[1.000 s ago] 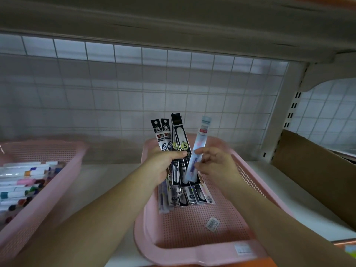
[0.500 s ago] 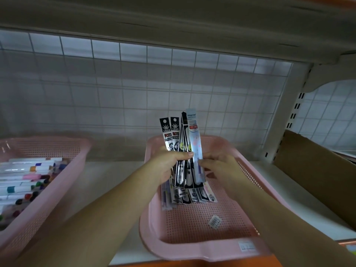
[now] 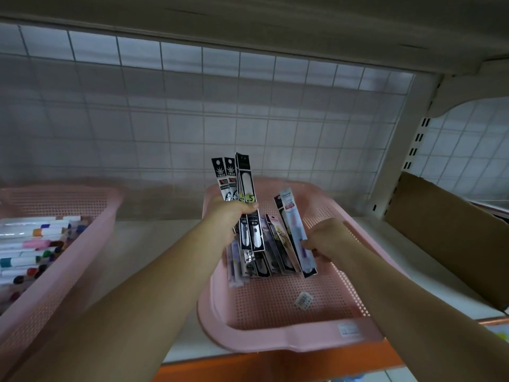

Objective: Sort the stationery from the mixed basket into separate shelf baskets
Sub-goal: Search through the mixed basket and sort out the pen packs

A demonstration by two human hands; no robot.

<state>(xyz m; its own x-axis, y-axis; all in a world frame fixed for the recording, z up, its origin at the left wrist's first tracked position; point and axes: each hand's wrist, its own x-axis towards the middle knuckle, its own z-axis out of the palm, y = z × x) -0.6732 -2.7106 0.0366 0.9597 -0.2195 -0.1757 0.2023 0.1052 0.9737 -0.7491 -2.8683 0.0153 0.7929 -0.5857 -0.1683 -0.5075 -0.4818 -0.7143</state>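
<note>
My left hand [image 3: 230, 219] grips a bunch of black refill packets [image 3: 241, 188] upright over the middle pink basket [image 3: 275, 330]. My right hand [image 3: 327, 239] pinches a pale blue-white packet [image 3: 292, 216] and a few more packets [image 3: 278, 241] fanned out to the right, their lower ends down in the basket. More packets [image 3: 248, 264] hang below my left hand. A small barcode label [image 3: 303, 299] lies on the basket floor.
A second pink basket [image 3: 91, 216] at left holds several coloured markers [image 3: 30, 244]. A brown cardboard box [image 3: 446, 232] stands at right. White wire grid [image 3: 192, 106] backs the shelf; an upper shelf hangs low overhead. The shelf's front edge is orange [image 3: 248, 368].
My right hand has pulled the pale packet and a few others rightward and down, away from the bunch in my left hand. The left hand stays about where it was.
</note>
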